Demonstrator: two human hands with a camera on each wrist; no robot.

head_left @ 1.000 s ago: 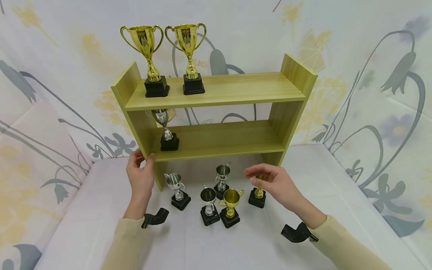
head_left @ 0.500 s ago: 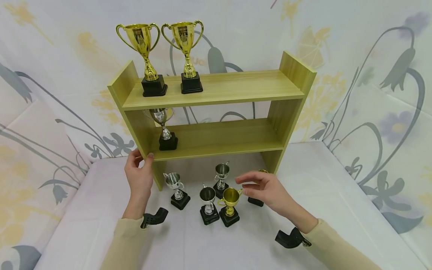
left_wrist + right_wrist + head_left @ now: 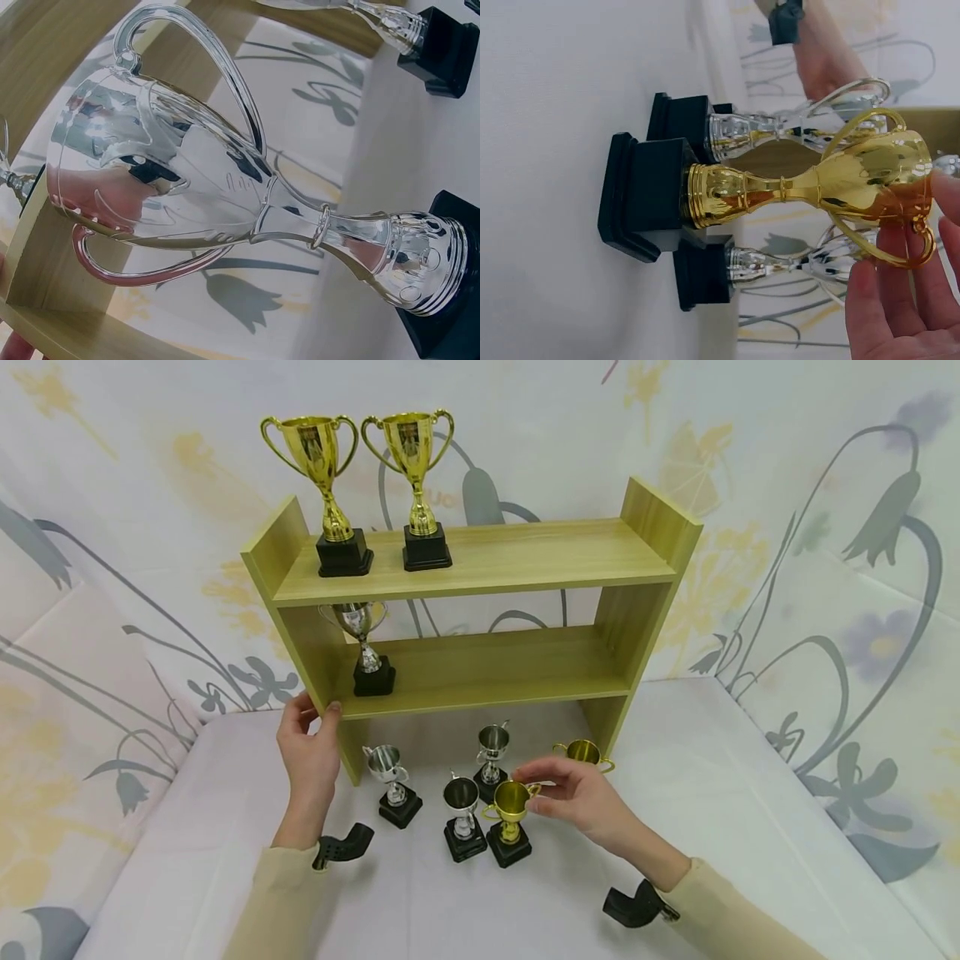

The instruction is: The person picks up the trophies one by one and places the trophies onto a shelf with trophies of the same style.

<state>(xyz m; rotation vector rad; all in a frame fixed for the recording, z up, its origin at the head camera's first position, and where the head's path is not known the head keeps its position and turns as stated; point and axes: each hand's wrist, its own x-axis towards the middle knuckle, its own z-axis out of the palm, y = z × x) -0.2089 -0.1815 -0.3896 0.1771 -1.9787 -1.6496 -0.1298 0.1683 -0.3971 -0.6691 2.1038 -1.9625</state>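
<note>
My left hand [image 3: 309, 752] grips the wooden shelf unit [image 3: 480, 700] by its left side panel, thumb on the front edge and other fingers behind. Close before the left wrist camera stands a silver trophy [image 3: 187, 172] on a black base. My right hand [image 3: 573, 797] is at the right of a small gold trophy [image 3: 510, 800]. Its thumb and fingers stand apart around the cup's near handle; in the right wrist view straight fingers [image 3: 900, 300] reach behind that gold cup [image 3: 802, 184]. The trophy stands upright on the white tabletop [image 3: 420, 918].
Silver trophies [image 3: 461, 797] [image 3: 492, 747] stand beside and behind the gold one. Another gold trophy [image 3: 582, 753] is partly hidden behind my right hand. Two large gold trophies [image 3: 322, 468] [image 3: 416, 460] occupy the top shelf, and a silver trophy [image 3: 371, 664] the middle one.
My right hand has moved left and slightly down, from over the right-hand gold trophy to the gold one in the front group. My left hand keeps its place on the shelf unit.
</note>
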